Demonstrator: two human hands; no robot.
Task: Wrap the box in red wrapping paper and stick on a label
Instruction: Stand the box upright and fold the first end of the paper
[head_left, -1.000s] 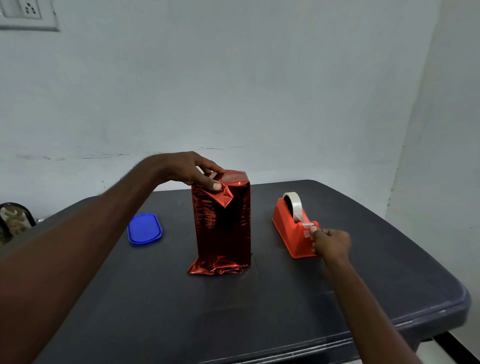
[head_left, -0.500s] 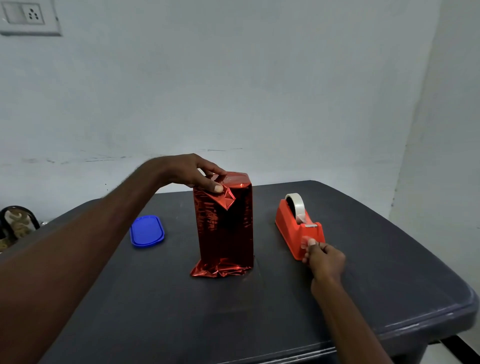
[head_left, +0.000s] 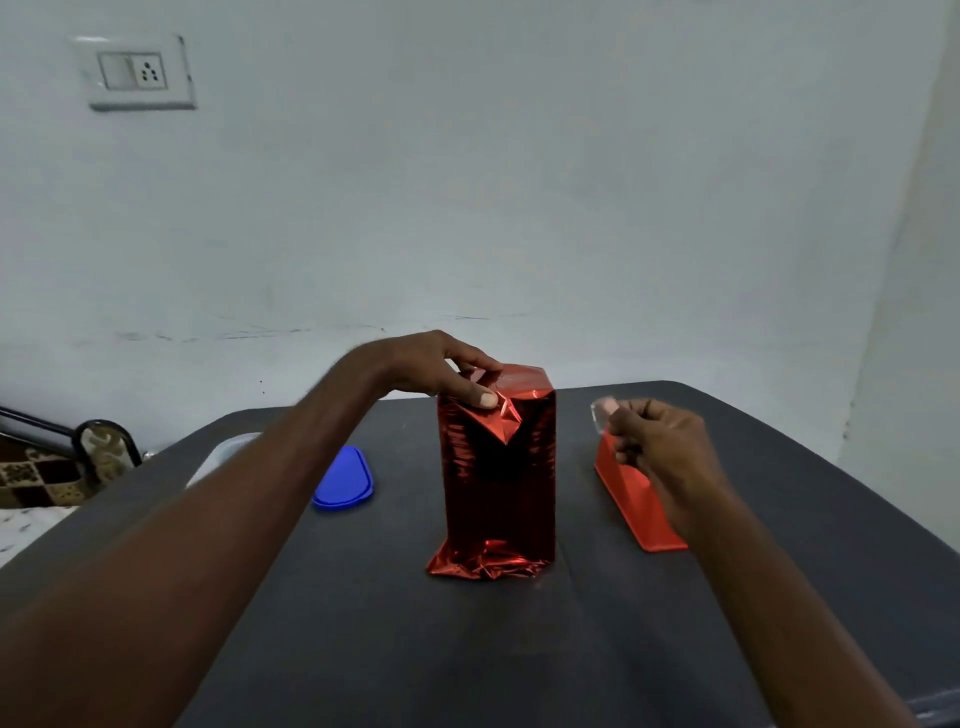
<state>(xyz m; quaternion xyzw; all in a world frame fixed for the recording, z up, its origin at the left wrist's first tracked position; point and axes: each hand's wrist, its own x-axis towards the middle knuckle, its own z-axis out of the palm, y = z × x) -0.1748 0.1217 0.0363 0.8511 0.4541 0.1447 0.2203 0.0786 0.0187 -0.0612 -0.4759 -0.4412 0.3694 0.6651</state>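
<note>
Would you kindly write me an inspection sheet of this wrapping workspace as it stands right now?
Surface: dark grey table, its right edge in view.
Job's things: box in red wrapping paper stands upright, paper crumpled at its foot; folded flap at the top front; piece of clear tape; orange tape dispenser right of the box, partly hidden by the hand. No label seen.
Clutter: blue lid left of the box; a pale container edge behind the left arm.
Grippers: left hand presses the flap down with its thumb; right hand pinches the tape.
Cables: nothing seen.
Surroundings: white wall, switch and socket plate; patterned fabric at far left.
</note>
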